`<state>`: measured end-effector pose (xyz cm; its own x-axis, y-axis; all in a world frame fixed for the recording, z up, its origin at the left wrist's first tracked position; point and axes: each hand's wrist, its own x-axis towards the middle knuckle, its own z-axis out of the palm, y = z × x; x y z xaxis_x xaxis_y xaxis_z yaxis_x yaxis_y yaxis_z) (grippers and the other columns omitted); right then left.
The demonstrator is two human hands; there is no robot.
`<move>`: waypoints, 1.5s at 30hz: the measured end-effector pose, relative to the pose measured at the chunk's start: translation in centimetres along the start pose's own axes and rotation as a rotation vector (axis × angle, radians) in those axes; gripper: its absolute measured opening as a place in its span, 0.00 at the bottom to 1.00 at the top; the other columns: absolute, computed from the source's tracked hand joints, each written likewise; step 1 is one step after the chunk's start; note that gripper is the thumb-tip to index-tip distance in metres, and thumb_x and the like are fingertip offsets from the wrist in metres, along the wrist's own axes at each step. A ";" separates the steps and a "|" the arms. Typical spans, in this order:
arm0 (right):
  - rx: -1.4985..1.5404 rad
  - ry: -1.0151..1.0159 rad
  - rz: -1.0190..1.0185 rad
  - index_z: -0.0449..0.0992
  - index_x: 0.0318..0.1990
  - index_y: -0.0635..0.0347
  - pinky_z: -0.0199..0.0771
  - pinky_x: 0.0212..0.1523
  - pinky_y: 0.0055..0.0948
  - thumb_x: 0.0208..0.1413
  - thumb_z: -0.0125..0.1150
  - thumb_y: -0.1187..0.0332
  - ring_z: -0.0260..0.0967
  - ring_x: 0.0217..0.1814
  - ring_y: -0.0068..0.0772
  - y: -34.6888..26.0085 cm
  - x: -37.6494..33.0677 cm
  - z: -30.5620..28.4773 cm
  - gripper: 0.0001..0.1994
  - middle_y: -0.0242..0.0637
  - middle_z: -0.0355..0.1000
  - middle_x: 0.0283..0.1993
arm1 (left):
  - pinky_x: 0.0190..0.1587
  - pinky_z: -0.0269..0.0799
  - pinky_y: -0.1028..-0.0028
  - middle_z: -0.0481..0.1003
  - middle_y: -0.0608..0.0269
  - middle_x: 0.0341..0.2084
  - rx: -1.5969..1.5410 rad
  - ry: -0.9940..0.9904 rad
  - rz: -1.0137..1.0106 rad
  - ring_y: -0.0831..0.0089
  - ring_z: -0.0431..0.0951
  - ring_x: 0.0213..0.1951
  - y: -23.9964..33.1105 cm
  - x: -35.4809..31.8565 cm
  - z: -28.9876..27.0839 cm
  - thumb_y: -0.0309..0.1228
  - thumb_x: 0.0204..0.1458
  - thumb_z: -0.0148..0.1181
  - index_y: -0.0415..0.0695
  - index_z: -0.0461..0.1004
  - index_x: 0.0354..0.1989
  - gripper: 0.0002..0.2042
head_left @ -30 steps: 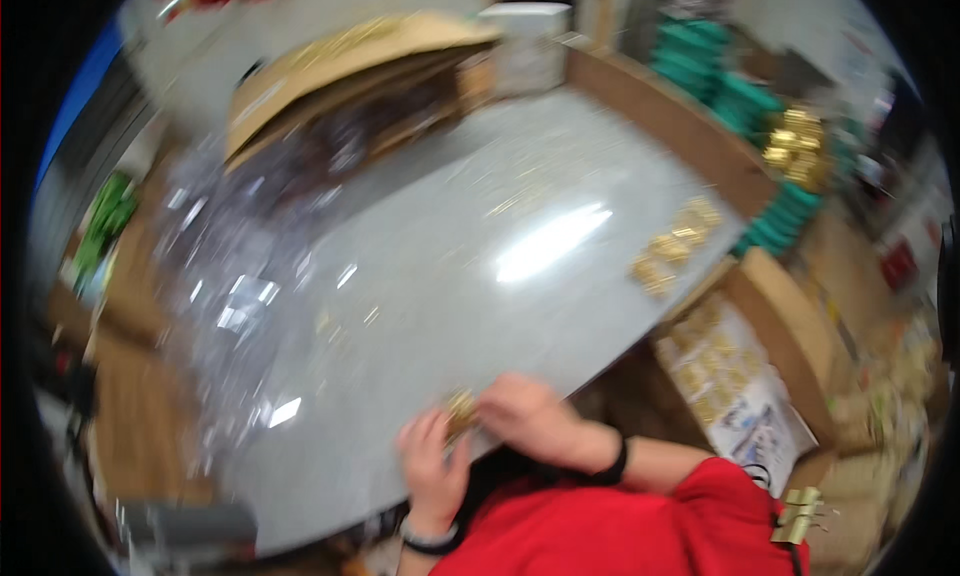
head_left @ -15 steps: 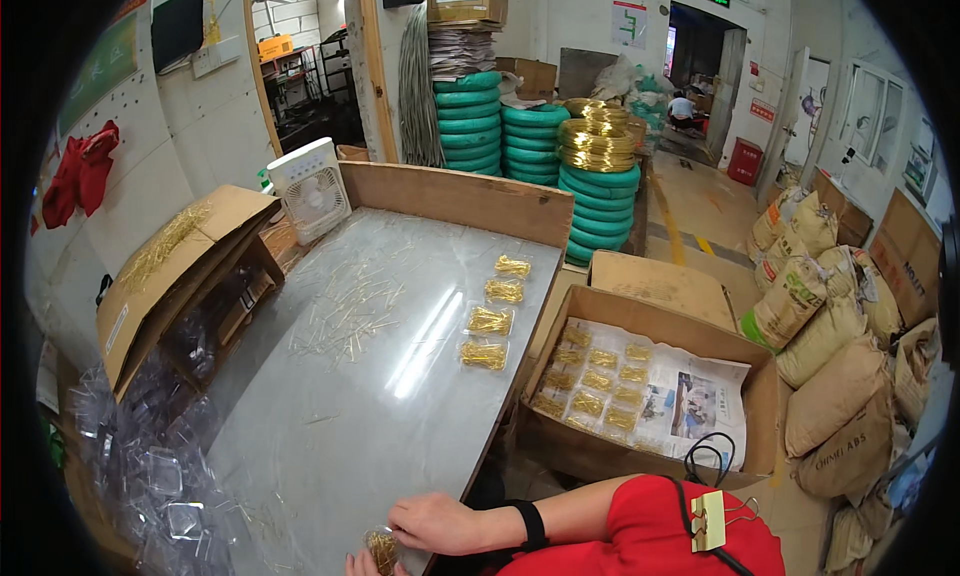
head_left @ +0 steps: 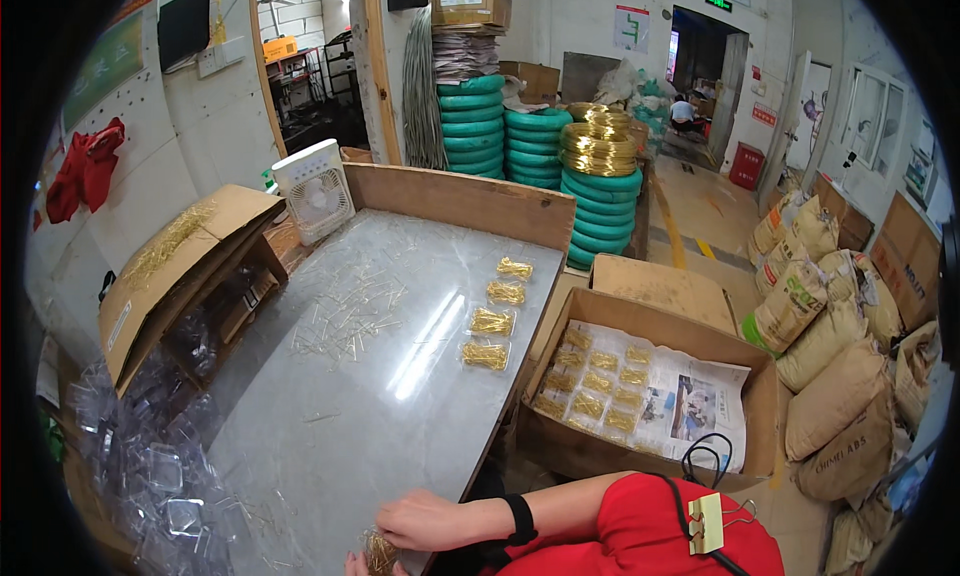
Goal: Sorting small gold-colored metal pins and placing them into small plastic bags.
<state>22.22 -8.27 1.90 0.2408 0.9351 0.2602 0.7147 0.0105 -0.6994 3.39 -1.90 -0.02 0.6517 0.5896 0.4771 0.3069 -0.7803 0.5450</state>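
At the table's near edge, a bundle of gold-coloured wire pins (head_left: 380, 553) sits between my two hands, in what looks like a small clear plastic box. My left hand (head_left: 358, 564) is cut off by the lower picture edge; its visible fingertips curl around the bundle's near side. My right hand (head_left: 420, 520) reaches in from the right, fingers bent and pressed together at the bundle's far side. Its fingertips are partly hidden, so I cannot tell what they pinch. Farther up the grey table (head_left: 350, 456), several filled clear boxes (head_left: 485, 354) stand in a row along the right edge.
Loose pins (head_left: 350, 306) lie scattered on the far table. Empty clear boxes (head_left: 165, 486) are heaped at the left, below a bent cardboard sheet (head_left: 185, 261). A fan (head_left: 318, 191) stands at the back. At the right, an open carton (head_left: 755, 416) holds filled boxes on newspaper.
My right hand has shifted slightly left, over the far part of the bundle, covering the box rim that showed before. My left hand stays at the near side.
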 end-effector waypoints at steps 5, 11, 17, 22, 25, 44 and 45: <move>0.070 0.305 -0.142 0.75 0.53 0.63 0.69 0.56 0.46 0.58 0.61 0.63 0.70 0.55 0.52 -0.6 -1.2 0.8 0.19 0.48 0.75 0.47 | 0.63 0.64 0.49 0.68 0.34 0.59 -0.032 0.000 -0.014 0.38 0.68 0.59 0.5 0.1 -0.3 0.35 0.62 0.62 0.33 0.66 0.63 0.25; -0.117 0.426 -0.335 0.73 0.57 0.63 0.66 0.63 0.44 0.57 0.62 0.66 0.68 0.63 0.46 0.0 -2.7 3.4 0.21 0.42 0.74 0.52 | 0.64 0.64 0.50 0.69 0.35 0.59 -0.072 0.029 -0.013 0.38 0.69 0.60 0.3 -0.2 -0.1 0.35 0.62 0.63 0.33 0.66 0.64 0.26; -0.055 0.368 -0.276 0.74 0.51 0.63 0.66 0.63 0.42 0.54 0.60 0.70 0.69 0.61 0.43 0.3 -1.5 3.4 0.17 0.41 0.74 0.51 | 0.63 0.66 0.50 0.72 0.38 0.57 -0.101 0.054 0.029 0.39 0.70 0.59 0.7 -0.1 -0.2 0.32 0.61 0.65 0.34 0.69 0.61 0.23; -0.131 0.307 -0.337 0.74 0.52 0.64 0.65 0.65 0.43 0.57 0.60 0.66 0.67 0.64 0.44 0.6 -2.3 4.5 0.17 0.43 0.72 0.56 | 0.61 0.67 0.50 0.73 0.39 0.55 -0.105 0.054 0.029 0.40 0.71 0.58 0.5 -0.3 -0.2 0.31 0.60 0.64 0.34 0.70 0.61 0.22; -0.063 0.359 -0.303 0.72 0.55 0.65 0.61 0.68 0.48 0.63 0.58 0.62 0.64 0.67 0.48 -0.3 -2.9 4.5 0.19 0.47 0.69 0.60 | 0.61 0.68 0.51 0.73 0.40 0.56 -0.104 0.030 0.039 0.41 0.71 0.58 0.2 -0.3 -0.5 0.31 0.61 0.63 0.34 0.70 0.61 0.22; -0.040 -0.063 -0.321 0.78 0.45 0.55 0.58 0.66 0.50 0.61 0.61 0.57 0.65 0.60 0.45 -0.3 -1.3 3.6 0.13 0.43 0.71 0.50 | 0.59 0.70 0.53 0.69 0.38 0.58 -0.028 0.119 0.031 0.43 0.73 0.55 -0.6 -1.1 -0.3 0.32 0.56 0.69 0.34 0.67 0.64 0.29; -0.001 -0.014 -0.321 0.76 0.44 0.59 0.59 0.65 0.48 0.60 0.62 0.60 0.65 0.59 0.47 0.2 -1.2 4.4 0.13 0.44 0.69 0.50 | 0.60 0.69 0.53 0.69 0.38 0.58 -0.068 0.102 0.005 0.42 0.72 0.56 -0.7 -1.2 -0.2 0.32 0.55 0.69 0.34 0.67 0.64 0.30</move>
<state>19.17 -7.80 -1.52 -0.0059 0.8888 0.4582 0.7535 0.3052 -0.5823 2.25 -2.02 -0.78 0.5780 0.6068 0.5456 0.2539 -0.7691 0.5865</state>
